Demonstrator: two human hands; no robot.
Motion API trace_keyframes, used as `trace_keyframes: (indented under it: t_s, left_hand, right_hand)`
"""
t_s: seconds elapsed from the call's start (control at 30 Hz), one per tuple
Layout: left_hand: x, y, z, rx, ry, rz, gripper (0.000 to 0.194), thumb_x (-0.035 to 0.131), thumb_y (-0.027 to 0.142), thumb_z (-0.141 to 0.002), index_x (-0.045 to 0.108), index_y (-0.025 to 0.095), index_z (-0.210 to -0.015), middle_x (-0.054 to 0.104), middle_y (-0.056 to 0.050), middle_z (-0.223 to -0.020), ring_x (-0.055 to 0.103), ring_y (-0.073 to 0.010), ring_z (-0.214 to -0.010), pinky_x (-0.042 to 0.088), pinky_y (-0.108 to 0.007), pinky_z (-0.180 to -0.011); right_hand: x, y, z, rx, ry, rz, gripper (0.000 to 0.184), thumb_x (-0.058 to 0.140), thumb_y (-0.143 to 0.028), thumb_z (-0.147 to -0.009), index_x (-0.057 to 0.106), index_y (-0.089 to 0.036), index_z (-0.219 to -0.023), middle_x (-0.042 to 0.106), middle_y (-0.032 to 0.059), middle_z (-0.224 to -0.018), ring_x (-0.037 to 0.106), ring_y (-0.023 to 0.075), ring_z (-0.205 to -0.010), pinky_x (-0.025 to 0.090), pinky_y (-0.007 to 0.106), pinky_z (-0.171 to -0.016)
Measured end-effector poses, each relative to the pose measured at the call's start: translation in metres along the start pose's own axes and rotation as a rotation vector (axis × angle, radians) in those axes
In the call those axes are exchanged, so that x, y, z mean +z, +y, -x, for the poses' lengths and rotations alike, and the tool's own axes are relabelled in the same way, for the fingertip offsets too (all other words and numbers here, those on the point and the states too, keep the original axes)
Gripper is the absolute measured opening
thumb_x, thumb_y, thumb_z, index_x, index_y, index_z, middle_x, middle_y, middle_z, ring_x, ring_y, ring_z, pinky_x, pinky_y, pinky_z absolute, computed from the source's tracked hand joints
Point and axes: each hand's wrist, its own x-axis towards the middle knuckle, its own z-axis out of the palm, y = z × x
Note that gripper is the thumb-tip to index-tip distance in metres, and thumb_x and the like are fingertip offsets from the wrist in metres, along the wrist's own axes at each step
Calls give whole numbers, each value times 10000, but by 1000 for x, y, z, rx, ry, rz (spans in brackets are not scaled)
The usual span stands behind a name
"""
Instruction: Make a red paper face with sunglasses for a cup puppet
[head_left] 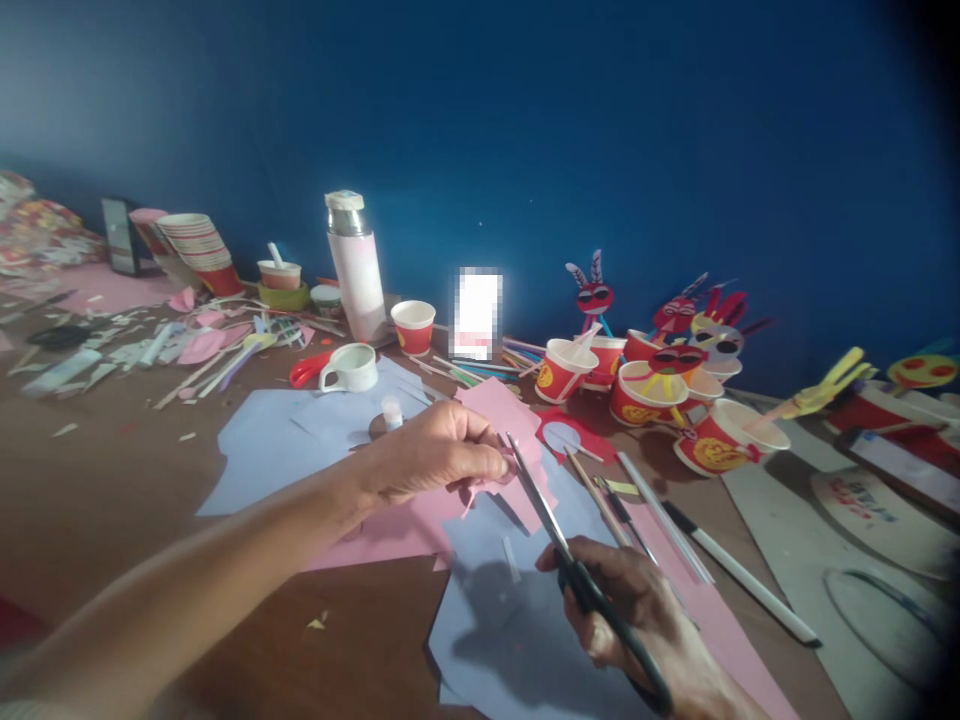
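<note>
My left hand [431, 452] pinches a small piece of pink paper [491, 478] above the brown table [112, 500]. In my right hand [637, 610] are black-handled scissors [559, 535], whose blades point up and left and meet the pink piece at my left fingertips. A large pink sheet [495, 410] and pale blue sheets [495, 620] lie under both hands.
Red paper cups with craft faces [660, 385] crowd the back right, beside pens and sticks [675, 520]. A pink flask [356, 265], a white mug [350, 368], a red cup [413, 326] and a cup stack [196, 245] stand at the back. Paper scraps [150, 345] litter the left. Cardboard [862, 560] lies at the right.
</note>
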Motion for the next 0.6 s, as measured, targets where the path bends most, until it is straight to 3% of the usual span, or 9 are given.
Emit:
trace_keyframes:
  t_s: [0.6]
  left_hand:
    - [-3, -4, 0, 4, -76, -2, 93, 581, 162, -721, 642, 114, -670, 584, 12, -546, 518, -64, -476, 350, -153, -413]
  right_hand:
    - [0, 5, 1, -21, 36, 1, 609, 698, -643, -593, 627, -131, -916, 427, -51, -517, 360, 71, -412, 293, 193, -387]
